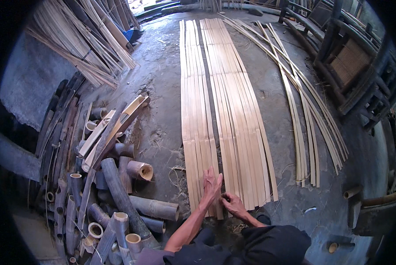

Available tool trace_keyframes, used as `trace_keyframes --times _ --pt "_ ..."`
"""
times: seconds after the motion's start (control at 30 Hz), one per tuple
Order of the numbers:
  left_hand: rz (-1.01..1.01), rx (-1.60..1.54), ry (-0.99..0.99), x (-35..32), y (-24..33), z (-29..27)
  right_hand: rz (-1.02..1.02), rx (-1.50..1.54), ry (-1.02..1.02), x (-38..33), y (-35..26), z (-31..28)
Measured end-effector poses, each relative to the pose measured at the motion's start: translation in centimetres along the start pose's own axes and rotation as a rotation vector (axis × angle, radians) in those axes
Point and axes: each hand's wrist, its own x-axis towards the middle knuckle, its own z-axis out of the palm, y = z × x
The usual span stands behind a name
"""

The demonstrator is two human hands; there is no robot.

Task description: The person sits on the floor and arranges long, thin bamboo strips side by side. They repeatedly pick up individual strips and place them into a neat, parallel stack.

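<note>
Two long rows of pale split-bamboo strips lie side by side on the floor, a narrow dark gap between the left row (195, 106) and the right row (235, 110). Over the near end of the left row rests my left hand (211, 183), its fingers stretched out along the strips. My right hand (234, 205) is just beside it, at the near end of the gap. Its fingers are curled in by the outermost strip of the left row; what is between the fingertips is hidden.
Loose bamboo strips (304, 101) lie crossed on the floor to the right, beside a dark wooden bench (339, 66). Cut bamboo tubes (154, 207) and split pieces crowd the left side. More strips (74, 35) lean at the far left wall.
</note>
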Motion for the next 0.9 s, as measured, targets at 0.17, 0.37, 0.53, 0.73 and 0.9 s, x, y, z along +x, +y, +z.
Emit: trace_keyframes --times 0.17,0.37,0.53,0.73,0.9 --pt "-0.166 -0.47 -0.108 1.2 3.2 -0.8 0.303 0.515 -0.289 -0.7 -0.8 -3.1" --pt "-0.142 -0.541 -0.103 2.0 1.8 1.1 0.359 0.513 -0.274 -0.2 -2.2 -3.9" --pt "-0.224 -0.554 -0.12 2.2 -0.3 2.3 0.341 0.502 -0.263 -0.5 -2.7 -3.6" --pt "-0.153 -0.59 -0.124 2.2 0.9 2.0 0.364 0.415 -0.141 -0.9 -1.9 -3.5" --pt "-0.012 -0.282 -0.055 2.9 -0.7 3.3 0.3 0.258 -0.087 0.0 1.4 -2.5"
